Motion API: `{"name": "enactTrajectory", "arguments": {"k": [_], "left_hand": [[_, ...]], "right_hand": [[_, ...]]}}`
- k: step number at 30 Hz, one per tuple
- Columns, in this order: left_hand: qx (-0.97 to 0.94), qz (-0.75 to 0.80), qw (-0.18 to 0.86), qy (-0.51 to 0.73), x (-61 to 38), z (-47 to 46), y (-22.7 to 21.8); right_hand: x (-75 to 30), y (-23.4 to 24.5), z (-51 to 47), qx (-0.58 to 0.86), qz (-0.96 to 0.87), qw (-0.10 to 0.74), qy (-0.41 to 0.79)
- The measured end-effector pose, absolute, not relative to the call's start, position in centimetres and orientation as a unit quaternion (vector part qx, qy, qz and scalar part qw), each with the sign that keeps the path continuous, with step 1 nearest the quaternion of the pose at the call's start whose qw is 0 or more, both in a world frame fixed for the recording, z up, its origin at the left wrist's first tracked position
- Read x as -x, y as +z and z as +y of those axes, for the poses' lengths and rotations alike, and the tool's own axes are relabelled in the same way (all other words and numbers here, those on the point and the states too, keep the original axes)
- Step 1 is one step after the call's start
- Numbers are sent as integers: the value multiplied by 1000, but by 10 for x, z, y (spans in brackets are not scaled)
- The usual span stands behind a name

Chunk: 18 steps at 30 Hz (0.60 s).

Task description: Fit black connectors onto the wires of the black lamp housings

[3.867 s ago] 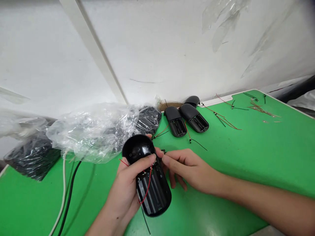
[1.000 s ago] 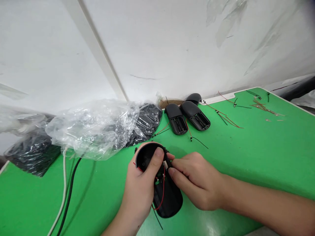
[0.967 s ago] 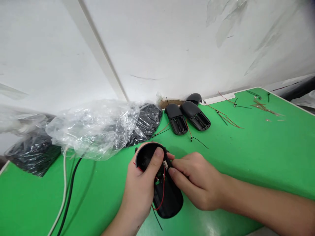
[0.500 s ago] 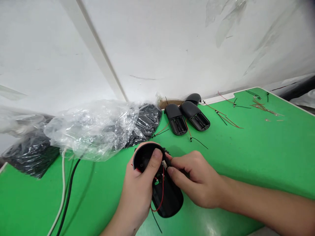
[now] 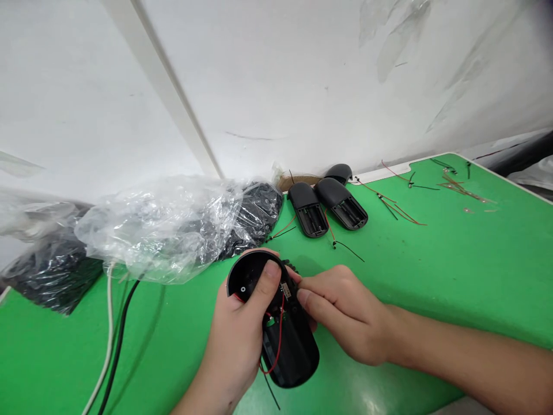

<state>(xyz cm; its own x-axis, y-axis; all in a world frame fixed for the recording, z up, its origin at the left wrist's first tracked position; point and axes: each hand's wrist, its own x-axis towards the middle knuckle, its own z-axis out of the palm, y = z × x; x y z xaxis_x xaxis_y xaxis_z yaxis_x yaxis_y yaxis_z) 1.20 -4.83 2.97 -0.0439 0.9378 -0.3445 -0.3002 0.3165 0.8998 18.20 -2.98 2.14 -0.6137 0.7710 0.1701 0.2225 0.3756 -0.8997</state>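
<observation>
My left hand (image 5: 239, 340) grips a black oval plastic housing (image 5: 290, 351) from below and the left, with its thumb pressed across the open inside near the round end. A red wire (image 5: 276, 346) loops over the housing and a black wire trails out beneath it. My right hand (image 5: 345, 311) is closed in a pinch at the housing's right edge, fingertips on a small part at the wires that is too small to name. Both hands hover just above the green table (image 5: 432, 265).
Two more black housings (image 5: 328, 207) with open battery bays lie by the wall, a third behind them. Clear plastic bags (image 5: 173, 225) of small black parts fill the left. White and black cables (image 5: 114, 340) run down the left. Loose wire scraps (image 5: 401, 213) lie far right.
The housing has tilted slightly left in my left hand, showing more of its round end. My right fingers stay pinched at the same spot, shifted only slightly.
</observation>
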Motion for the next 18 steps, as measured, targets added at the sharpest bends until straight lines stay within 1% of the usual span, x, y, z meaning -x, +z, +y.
{"name": "enactTrajectory", "arguments": {"k": [4, 6, 10, 15, 18], "left_hand": [[-418, 517, 558, 495, -9, -47, 26], [-441, 510, 544, 499, -9, -47, 24], [-437, 512, 546, 499, -10, -48, 21], [-438, 512, 546, 497, -11, -49, 19], [-446, 511, 544, 495, -12, -50, 19]], "right_hand": [[-180, 22, -31, 332, -780, 288, 445], [-178, 22, -32, 349, -778, 283, 440], [-177, 21, -32, 360, -785, 260, 432], [-178, 20, -33, 369, -814, 227, 386], [-177, 18, -35, 376, -823, 224, 363]]}}
